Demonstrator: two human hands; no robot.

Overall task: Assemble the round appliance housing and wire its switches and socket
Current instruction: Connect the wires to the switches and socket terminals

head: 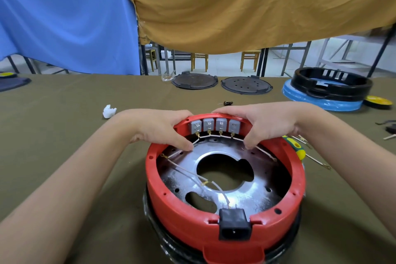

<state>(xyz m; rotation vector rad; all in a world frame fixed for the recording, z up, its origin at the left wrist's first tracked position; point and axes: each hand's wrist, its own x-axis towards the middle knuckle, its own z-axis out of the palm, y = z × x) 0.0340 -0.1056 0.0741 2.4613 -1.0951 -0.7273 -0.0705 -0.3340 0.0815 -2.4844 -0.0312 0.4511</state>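
Red round housing (184,216) on olive-green table cover (64,113), directly below and between both hands, sitting on a black base part (156,240). Left hand (162,128) gripping far-left rim, thumb curled inside and pressing near a white wire (177,153), fingers wrapped over the outer edge. Right hand (265,123) gripping far-right rim the same way, thumb tip down inside by another wire. Row of four grey switches (214,125) mounted on the inner far wall, right between the two hands, brass terminals underneath linked by thin wire. Shiny metal plate (252,197) with a big centre hole inside the housing, nearer the body than the hands. Black socket (234,224) seated in the near rim notch, wires running from it toward the centre. Yellow-green screwdriver (296,148) just beyond the right wrist, touching or just beside the housing, hard to say which. White crumpled scrap (109,111) left of the left hand. Two dark round plates (220,83) well beyond the hands. Black ring on blue disc (330,88) far right of the right hand.
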